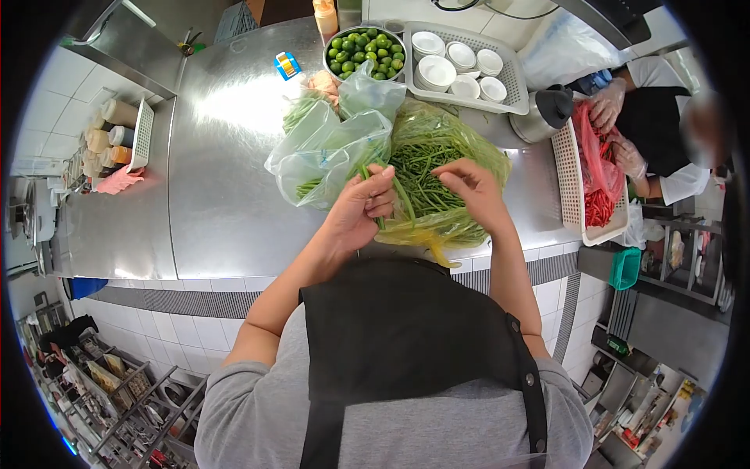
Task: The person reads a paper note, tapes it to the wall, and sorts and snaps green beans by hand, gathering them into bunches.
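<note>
My left hand (363, 205) is closed around a few green beans (404, 201), whose ends stick out past the fingers. To its right, my right hand (475, 192) hovers over the heap, thumb and fingers curved and a little apart, with nothing visible between them. Beneath it lies a large open yellowish plastic bag (488, 152) full of loose green beans (426, 160). Left of that, touching it, stands an open clear plastic bag (301, 152) with some cut green pieces (308, 187) showing through its side.
Behind the bags are a bowl of green limes (363, 53), a basket of white dishes (433, 72) and a small blue-yellow packet (287, 66). A steel jug (539, 113) stands right. Beyond it, a co-worker's gloved hands (608, 105) handle red chillies (600, 211) in a white basket (570, 172).
</note>
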`<state>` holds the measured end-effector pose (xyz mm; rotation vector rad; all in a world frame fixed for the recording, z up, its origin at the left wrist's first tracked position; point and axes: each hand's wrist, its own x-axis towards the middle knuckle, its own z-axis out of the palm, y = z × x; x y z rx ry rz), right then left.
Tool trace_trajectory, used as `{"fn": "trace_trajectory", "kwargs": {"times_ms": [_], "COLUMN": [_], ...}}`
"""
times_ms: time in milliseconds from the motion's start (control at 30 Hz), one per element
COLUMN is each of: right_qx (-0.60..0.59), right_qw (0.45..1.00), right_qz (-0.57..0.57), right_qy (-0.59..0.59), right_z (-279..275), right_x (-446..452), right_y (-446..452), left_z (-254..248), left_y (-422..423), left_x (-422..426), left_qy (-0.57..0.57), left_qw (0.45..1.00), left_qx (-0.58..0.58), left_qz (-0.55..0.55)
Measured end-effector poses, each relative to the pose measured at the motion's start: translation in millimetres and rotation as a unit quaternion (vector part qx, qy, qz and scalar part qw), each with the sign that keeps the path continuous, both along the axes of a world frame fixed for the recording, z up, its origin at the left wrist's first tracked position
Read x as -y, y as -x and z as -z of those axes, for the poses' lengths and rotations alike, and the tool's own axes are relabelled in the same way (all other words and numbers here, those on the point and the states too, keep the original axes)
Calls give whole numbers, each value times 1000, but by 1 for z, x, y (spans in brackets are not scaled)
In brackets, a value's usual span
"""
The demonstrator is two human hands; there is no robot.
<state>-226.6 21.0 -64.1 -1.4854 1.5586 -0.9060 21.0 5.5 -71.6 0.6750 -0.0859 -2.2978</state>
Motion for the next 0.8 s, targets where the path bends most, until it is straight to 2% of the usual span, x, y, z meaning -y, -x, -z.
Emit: {"fn": "trace_trajectory", "kwargs": {"times_ms": [67,100,167,300,367,467,500,567,700,767,800], "right_qx": [233,234,300,241,83,29,30,110,189,37,36], "right_qw": [957,957,942,966,996,998,998,982,974,999,999], "right_qz": [-108,-109,-104,-21,1,-38,-39,-119,-100,8,9], "right_qy": [-136,-136,-108,-94,-31,39,39,97,71,-12,-12], "right_z": [-18,-21,-25,-24,-29,-20,-22,-30,-27,-4,5], "right_x": [-9,-14,-23,-30,-28,-24,-22,-19,-7,2,4], "right_y": [-17,-26,-44,-74,-81,-78,-77,-70,-46,-25,-18], "left_z": [-14,-21,-31,-29,-28,-28,-27,-24,-22,-22,-21], "left_y": [0,0,-1,-4,-4,1,0,-3,-13,-15,-14], "left_x": [1,2,4,7,5,1,2,6,10,10,9], "left_qy": [72,72,130,136,145,136,136,169,172,166,166], "left_qw": [995,995,975,962,957,953,952,939,940,955,955], "left_qx": [15,15,85,101,112,138,138,169,174,154,153], "left_qz": [-65,-66,-158,-216,-223,-235,-236,-247,-238,-193,-192]}}
